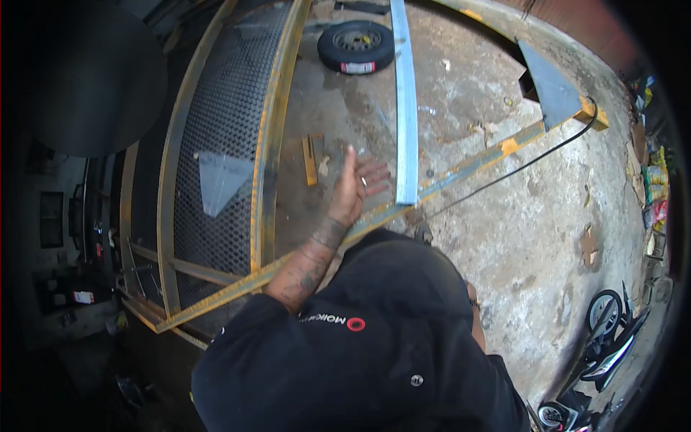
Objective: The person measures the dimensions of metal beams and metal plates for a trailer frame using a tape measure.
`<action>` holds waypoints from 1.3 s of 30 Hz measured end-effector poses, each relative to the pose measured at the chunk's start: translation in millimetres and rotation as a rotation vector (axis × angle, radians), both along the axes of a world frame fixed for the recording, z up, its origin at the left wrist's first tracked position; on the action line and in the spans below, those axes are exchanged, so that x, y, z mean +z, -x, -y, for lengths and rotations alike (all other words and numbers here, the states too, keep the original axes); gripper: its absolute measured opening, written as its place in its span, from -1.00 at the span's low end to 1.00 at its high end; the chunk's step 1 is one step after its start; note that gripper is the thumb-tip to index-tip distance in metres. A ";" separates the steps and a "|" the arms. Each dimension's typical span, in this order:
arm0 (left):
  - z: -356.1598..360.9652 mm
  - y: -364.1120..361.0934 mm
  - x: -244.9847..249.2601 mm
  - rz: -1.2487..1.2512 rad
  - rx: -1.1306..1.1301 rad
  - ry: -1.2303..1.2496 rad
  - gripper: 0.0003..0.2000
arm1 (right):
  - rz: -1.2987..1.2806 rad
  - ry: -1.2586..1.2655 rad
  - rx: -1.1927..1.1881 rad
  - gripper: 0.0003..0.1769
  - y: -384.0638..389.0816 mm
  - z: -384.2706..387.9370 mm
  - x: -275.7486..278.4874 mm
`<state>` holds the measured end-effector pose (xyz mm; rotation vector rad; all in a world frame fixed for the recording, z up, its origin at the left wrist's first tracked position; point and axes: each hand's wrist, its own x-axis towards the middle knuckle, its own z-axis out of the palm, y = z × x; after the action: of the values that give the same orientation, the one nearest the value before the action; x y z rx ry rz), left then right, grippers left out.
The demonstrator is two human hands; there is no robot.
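My left hand (358, 181) is stretched out over the frame's angled steel bar (461, 173), palm turned up and fingers spread, with a ring on one finger. It holds nothing. Just to its right lies the end of a light blue-grey metal channel (406, 122), which meets the angled bar. Left of the hand, small yellow-brown steel pieces (310, 162) rest on the concrete. Of my right arm only a strip of forearm (478, 327) and a dark band at the wrist show beside my dark shirt; the right hand's fingers are hidden behind my body.
A steel frame with expanded mesh (223, 93) stands at left, a loose grey plate (224, 180) on it. A tyre on its rim (356, 47) lies ahead. A triangular plate (551, 83) and black cable (533, 153) are at right, a motorbike (608, 353) lower right.
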<state>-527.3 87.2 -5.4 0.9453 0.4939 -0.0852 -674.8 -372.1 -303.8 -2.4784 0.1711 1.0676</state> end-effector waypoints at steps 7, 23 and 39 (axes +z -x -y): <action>-50.7 24.2 5.0 0.013 0.301 -0.129 -0.37 | 0.025 -0.186 0.084 -0.55 -4.3 17.7 -23.9; 48.1 99.9 92.4 0.850 -0.968 -0.374 -0.80 | -0.618 -0.537 -0.780 -0.58 -25.4 -49.1 99.9; 167.9 154.1 72.6 1.038 -1.009 -0.518 -0.71 | -0.453 -0.518 -0.903 -0.65 15.2 148.1 106.3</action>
<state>-681.4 -80.8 67.2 1.5083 -0.9958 -0.3587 -690.0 -520.1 -197.5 -1.3988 0.9134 1.0381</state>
